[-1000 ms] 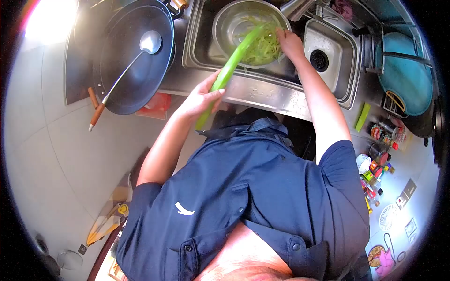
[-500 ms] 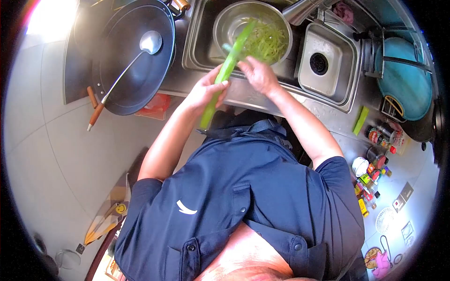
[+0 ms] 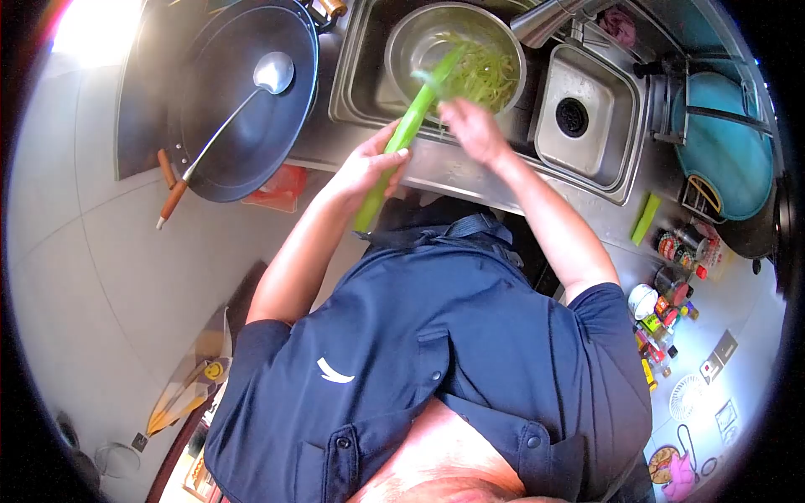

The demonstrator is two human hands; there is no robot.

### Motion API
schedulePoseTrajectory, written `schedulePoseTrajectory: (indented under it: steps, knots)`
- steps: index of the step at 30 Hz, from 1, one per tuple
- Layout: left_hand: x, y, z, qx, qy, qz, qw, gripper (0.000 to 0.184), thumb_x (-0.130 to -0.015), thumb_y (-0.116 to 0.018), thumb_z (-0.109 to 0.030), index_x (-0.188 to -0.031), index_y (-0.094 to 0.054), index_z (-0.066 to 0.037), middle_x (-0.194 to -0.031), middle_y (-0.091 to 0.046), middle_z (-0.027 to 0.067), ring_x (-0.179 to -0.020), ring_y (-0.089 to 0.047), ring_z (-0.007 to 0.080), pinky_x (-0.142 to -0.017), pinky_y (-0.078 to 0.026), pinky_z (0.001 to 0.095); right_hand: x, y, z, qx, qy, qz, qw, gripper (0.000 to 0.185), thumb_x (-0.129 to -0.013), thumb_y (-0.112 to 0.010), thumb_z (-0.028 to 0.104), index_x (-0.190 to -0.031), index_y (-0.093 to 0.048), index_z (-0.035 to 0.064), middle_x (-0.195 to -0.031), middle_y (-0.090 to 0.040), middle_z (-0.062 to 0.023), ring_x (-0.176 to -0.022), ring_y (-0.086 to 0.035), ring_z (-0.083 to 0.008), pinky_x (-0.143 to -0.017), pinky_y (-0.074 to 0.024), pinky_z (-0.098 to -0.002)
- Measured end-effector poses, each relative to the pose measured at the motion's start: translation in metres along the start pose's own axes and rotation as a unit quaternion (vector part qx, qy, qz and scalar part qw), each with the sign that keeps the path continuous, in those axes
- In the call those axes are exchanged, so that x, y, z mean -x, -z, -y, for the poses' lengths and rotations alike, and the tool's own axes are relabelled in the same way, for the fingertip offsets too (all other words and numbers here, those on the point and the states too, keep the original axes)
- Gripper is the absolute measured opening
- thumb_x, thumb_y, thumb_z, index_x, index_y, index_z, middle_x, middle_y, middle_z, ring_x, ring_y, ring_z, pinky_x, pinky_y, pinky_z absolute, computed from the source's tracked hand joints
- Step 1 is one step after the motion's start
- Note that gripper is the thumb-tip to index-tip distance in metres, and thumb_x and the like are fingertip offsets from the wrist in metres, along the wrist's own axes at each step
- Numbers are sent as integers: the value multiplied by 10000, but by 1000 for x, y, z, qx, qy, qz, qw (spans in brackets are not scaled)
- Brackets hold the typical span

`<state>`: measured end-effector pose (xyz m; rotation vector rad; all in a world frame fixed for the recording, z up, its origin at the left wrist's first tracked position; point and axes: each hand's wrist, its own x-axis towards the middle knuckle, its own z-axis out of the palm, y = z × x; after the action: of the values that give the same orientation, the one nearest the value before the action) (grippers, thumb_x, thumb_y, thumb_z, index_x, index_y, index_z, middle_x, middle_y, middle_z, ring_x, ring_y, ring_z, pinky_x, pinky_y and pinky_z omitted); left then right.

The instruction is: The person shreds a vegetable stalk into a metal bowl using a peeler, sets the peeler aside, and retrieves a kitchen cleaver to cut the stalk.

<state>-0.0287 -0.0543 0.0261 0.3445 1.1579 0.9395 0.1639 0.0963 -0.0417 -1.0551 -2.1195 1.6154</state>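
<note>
A long green stalk (image 3: pixel 408 126) slants from near my waist up over a steel bowl (image 3: pixel 398 54). My left hand (image 3: pixel 375 166) is wrapped round its lower half. Close to the stalk's upper part, my right hand (image 3: pixel 474 130) is closed on a small pale-green tool (image 3: pixel 429 81), blurred by motion, that lies across the stalk. Thin green peelings (image 3: pixel 482 77) fill the right side of the bowl, which sits in the larger sink (image 3: pixel 352 92).
At the left is a black wok (image 3: pixel 226 126) holding a steel ladle (image 3: pixel 272 73). The small sink (image 3: pixel 587 147) lies right of the bowl. Another green piece (image 3: pixel 646 218), several bottles and jars (image 3: pixel 671 251) and a blue-green basin (image 3: pixel 725 142) are farther right.
My right hand has come from the bowl's right edge to the stalk, then shifted slightly up and right along it with the tool. My left hand keeps hold of the stalk.
</note>
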Motion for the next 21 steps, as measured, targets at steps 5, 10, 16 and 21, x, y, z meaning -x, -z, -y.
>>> schedulePoseTrajectory:
  steps: [5, 10, 16, 21]
  knots:
    - [-1, -4, -4, 16, -12, 11, 1000, 691, -978, -631, -151, -1597, -322, -165, -994, -581, 19, -622, -499, 77, -506, -427, 222, 18, -18, 19, 18, 16, 57, 998, 540, -1027, -505, 554, -1268, -672, 101, -1068, -740, -177, -985, -714, -334, -853, -545, -433]
    - [6, 6, 2, -5, 1, 8, 1000, 704, -987, -623, -134, -1610, -299, -176, -997, -588, 19, -620, -502, 77, -506, -432, 225, -22, 3, -43, 107, -62, -8, 992, 613, -1034, -418, 594, -1284, -659, 89, -1109, -724, -221, -1016, -708, -381, -884, -531, -475]
    - [19, 16, 12, 14, 14, 40, 999, 656, -969, -642, -161, -1567, -373, -142, -969, -596, 40, -619, -523, 100, -505, -446, 239, -62, 66, -76, 209, -169, -147, 952, 604, -1036, -406, 542, -1147, -693, 22, -1076, -684, -304, -1052, -640, -491, -908, -499, -524]
    - [6, 14, 12, 47, 4, 0, 999, 614, -959, -647, -226, -1518, -422, -102, -950, -594, 47, -627, -541, 112, -497, -458, 255, -53, 58, -65, 155, -144, -180, 961, 573, -1029, -464, 534, -1125, -685, 14, -1051, -696, -290, -1044, -655, -469, -888, -500, -519]
